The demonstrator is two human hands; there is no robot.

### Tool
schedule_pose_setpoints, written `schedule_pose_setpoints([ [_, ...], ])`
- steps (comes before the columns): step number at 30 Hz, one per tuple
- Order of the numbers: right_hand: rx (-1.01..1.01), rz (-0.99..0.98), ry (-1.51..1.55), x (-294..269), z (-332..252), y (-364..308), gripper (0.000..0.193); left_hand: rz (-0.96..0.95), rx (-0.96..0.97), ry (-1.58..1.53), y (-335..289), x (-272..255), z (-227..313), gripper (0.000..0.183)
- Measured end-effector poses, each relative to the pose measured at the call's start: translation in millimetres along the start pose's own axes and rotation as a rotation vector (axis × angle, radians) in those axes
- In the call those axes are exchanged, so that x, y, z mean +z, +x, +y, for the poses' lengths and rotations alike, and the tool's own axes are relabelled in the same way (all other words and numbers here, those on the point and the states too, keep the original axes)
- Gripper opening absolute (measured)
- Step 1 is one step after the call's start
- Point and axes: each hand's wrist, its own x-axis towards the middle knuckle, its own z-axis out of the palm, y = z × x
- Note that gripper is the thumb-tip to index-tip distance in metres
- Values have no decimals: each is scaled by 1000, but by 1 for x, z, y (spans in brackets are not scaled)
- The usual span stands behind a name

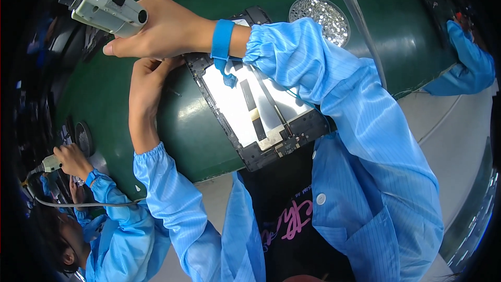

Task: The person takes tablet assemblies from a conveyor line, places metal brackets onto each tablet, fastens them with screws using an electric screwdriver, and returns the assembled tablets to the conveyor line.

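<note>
Shirt (282, 245): black, pink lettering (298, 223)
Dish (349, 27): small shiny pieces (324, 16)
Tablet (255, 99): on green table (182, 130)
Right hand (163, 27): wrapped round pale power tool (116, 8)
Left hand (147, 81): at tablet's corner; grip cannot tell

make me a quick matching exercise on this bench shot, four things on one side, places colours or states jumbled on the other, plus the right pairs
Things
1. pale handheld tool
2. wrist strap
3. left hand
4. opened flat device

Descriptions
A. bare, near the device's left edge, fingertips partly hidden
B. silver panel inside a black frame
C. held in the right hand
D. blue, between the right hand and its sleeve

Pairs: 1-C, 2-D, 3-A, 4-B
</note>
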Motion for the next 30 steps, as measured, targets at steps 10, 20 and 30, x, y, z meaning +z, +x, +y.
schedule_pose_setpoints([
  [10, -37, 82, -3, -4, 1, -3, 24, 31, 6, 40, 1, 6, 3, 23],
  [20, -62, 155, 97, 1, 2, -2, 30, 83, 70, 171, -3, 5, 10, 21],
  [30, 171, 99, 226, -13, -20, -15, 33, 335, 535, 650, -117, 95, 39, 43],
])
